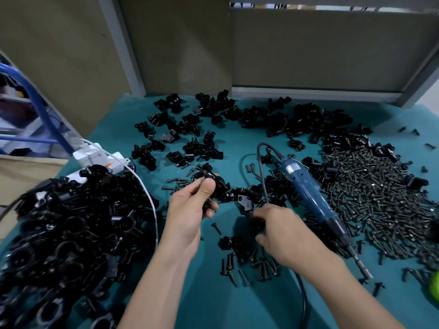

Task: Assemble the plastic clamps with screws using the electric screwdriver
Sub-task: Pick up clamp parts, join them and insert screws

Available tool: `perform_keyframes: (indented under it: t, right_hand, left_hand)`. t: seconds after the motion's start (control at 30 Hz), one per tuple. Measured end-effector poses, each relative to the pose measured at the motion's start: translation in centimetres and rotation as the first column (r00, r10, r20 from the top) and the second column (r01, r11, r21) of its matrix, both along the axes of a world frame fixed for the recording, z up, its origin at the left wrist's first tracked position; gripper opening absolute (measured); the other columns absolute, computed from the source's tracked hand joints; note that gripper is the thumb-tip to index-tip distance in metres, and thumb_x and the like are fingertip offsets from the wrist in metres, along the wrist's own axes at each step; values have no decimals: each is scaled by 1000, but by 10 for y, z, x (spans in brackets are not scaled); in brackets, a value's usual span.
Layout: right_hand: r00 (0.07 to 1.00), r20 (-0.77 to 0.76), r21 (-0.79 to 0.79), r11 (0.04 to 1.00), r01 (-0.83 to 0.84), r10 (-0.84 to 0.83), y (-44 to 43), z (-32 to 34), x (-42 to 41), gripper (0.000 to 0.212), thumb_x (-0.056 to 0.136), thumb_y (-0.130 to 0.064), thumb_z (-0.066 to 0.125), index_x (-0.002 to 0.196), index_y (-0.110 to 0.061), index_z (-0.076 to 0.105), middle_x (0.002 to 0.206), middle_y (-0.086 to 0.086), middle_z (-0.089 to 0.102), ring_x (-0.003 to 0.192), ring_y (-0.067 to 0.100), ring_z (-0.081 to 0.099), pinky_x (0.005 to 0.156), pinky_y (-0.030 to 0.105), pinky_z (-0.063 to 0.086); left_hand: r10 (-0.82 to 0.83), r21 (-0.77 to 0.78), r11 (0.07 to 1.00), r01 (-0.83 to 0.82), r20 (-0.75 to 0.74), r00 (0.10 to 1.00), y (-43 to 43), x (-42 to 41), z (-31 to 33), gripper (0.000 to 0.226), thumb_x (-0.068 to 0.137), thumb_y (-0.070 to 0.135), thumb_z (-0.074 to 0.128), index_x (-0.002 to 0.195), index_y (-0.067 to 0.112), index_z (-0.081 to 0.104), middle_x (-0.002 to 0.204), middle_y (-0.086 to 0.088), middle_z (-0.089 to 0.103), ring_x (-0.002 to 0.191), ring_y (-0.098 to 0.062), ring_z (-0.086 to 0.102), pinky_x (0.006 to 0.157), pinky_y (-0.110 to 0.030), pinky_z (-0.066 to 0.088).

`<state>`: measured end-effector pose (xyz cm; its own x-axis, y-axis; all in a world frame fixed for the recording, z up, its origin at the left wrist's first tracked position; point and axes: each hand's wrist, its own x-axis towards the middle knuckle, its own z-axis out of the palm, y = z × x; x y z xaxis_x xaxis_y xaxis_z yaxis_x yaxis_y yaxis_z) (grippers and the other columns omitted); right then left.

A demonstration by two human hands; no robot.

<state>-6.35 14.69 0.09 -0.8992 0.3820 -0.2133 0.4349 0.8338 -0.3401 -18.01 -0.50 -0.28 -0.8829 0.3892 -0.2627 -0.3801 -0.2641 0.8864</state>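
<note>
My left hand (pixel 193 205) grips a black plastic clamp (pixel 215 184) above the green mat, thumb on top of it. To its right, my right hand (pixel 282 231) hovers low with curled fingers over a loose black clamp part (pixel 244 201); the fingertips are blurred and I cannot tell whether they hold anything. Right of that hand lies the blue electric screwdriver (pixel 308 188), its bit (pixel 362 267) pointing toward me and nobody holding it. A few loose black screws (pixel 247 267) lie below my hands.
A big heap of black clamps (pixel 69 233) fills the left. More clamp parts (pixel 190 138) are scattered at the back, and a wide pile of screws (pixel 370 198) covers the right. A white power strip (pixel 95 157) sits at left; the screwdriver's black cable (pixel 261 167) loops between.
</note>
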Motion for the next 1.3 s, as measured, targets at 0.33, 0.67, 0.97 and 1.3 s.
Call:
perform_keyframes:
  t: [0.33,0.67,0.97,1.3]
  right_hand:
    - [997,71,174,984,-25,12,-13,5,9,23,86,1,59,86,-22,56,75,-4,58,71,24,58,65,32,44]
    - [1000,4,-72,997,9,-9,4,11,16,30,98,-7,60,94,-33,74,99,-15,68,83,13,68,71,26,55]
    - [843,-295,-758,647,80,-450,12,18,14,31,88,4,73,82,-25,81,72,10,75,66,21,70,71,32,58]
    - [713,-404,-867,487,-101,-573,6,42,-3,32,89,15,66,84,-12,84,83,16,78,74,27,77,69,26,61]
  left_hand:
    - [-14,-62,998,12,-44,999,0,4,-8,71,72,40,79,132,5,67,79,11,75,54,-7,54,45,-17,41]
    - [-67,-151,987,48,-121,990,0,10,-13,72,70,47,78,132,12,67,76,4,76,57,-13,56,51,-19,46]
    - [-155,-178,976,124,-170,973,6,15,-18,17,84,33,79,101,31,78,76,-3,76,56,-15,62,53,-24,52]
    - [-217,-170,968,186,-188,958,12,18,-13,13,74,48,78,86,49,81,80,1,77,57,-15,64,55,-26,54]
